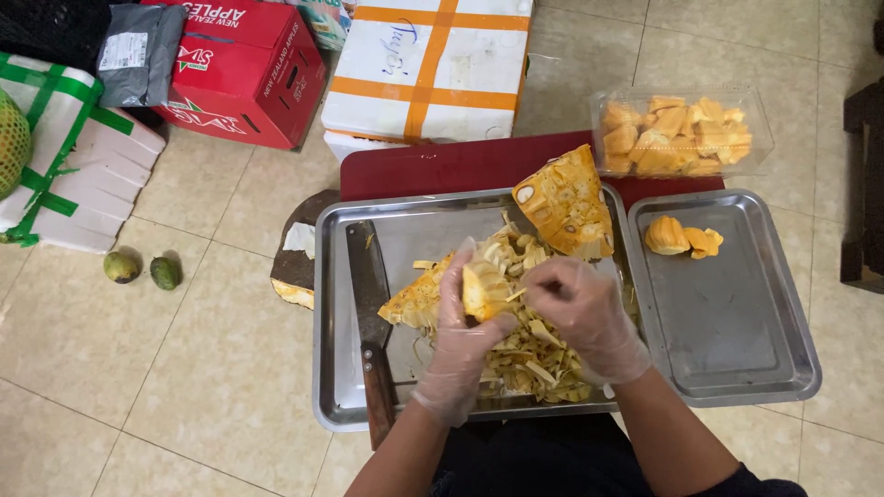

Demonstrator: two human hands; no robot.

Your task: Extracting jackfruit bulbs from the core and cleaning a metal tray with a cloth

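Gripping a yellow jackfruit pod over the large steel tray's middle, the gloved left hand steadies it while the gloved right hand pinches its stringy fibre. A cleaver lies along the tray's left edge; a spiky-rinded jackfruit wedge leans at its far edge.

A red carton, a white box with orange tape and two green fruits sit on the tiled floor

Orange-yellow jackfruit pods, silver steel trays, a red box, an orange-striped white box.
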